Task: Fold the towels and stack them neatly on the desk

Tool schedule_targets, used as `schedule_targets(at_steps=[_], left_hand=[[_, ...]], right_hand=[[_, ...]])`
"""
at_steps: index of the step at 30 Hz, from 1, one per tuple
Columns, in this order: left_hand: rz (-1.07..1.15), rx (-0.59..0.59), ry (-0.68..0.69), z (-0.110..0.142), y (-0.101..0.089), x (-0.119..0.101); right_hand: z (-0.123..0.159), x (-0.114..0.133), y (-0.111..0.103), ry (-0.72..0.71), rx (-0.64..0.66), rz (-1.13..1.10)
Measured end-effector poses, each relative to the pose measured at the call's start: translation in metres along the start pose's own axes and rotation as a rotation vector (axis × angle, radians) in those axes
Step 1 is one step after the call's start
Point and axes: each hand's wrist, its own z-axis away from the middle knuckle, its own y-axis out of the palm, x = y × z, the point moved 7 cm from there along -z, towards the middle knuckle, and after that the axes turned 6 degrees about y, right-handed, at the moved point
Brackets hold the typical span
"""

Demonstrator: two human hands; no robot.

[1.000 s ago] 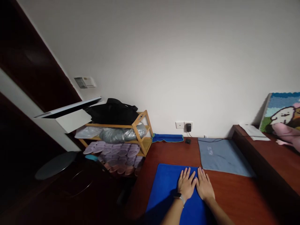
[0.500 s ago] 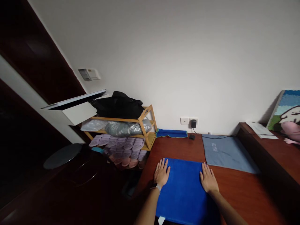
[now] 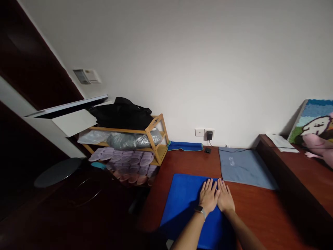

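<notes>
A bright blue cloth (image 3: pixel 179 198) lies spread on the reddish-brown desk (image 3: pixel 256 208). My left hand (image 3: pixel 208 198), with a watch (image 3: pixel 200 210) on its wrist, rests flat on the cloth near its right side, fingers stretched forward. Right beside it, touching or almost touching, my right hand (image 3: pixel 225 198) lies flat along the cloth's right edge. Neither hand grips anything. A pale tag shows at the cloth's near edge, partly hidden by my left forearm.
Behind lies a grey-blue cloth (image 3: pixel 244 168); a folded blue cloth (image 3: pixel 185 146) sits against the wall by a plugged-in charger (image 3: pixel 209 135). Left stands a wooden rack (image 3: pixel 156 139) with slippers (image 3: pixel 134 158) and a black bag (image 3: pixel 122 114). A pink plush toy (image 3: pixel 318 144) sits on the raised ledge right.
My left hand has slid right across the blue cloth, from its left edge to beside my right hand. My right hand stays at the right edge. The view has shifted slightly.
</notes>
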Motion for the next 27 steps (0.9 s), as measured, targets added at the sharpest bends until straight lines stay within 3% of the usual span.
schedule_targets(at_steps=[3,9,11,13,21,24,27], left_hand=[[-0.020,0.045,-0.031,0.007,0.003,0.020],[-0.205,0.091,-0.294,0.067,-0.050,0.155],[-0.243,0.076,-0.346,0.081,-0.063,0.182],[-0.258,0.052,-0.355,0.088,-0.068,0.193],[-0.279,0.002,-0.354,0.085,-0.074,0.184],[-0.254,-0.048,-0.274,0.064,-0.071,0.146],[-0.154,-0.057,-0.080,0.027,-0.045,0.077]], right_hand=[[-0.001,-0.001,0.000,0.014,-0.016,-0.013],[-0.001,-0.002,-0.001,0.039,-0.034,-0.106],[-0.001,-0.002,-0.002,0.043,-0.029,-0.098],[-0.001,-0.002,-0.003,0.051,-0.021,-0.075],[-0.001,0.000,-0.005,0.063,-0.020,-0.049],[-0.001,0.001,-0.006,0.066,-0.021,-0.052],[-0.001,0.001,-0.009,0.059,-0.028,-0.062]])
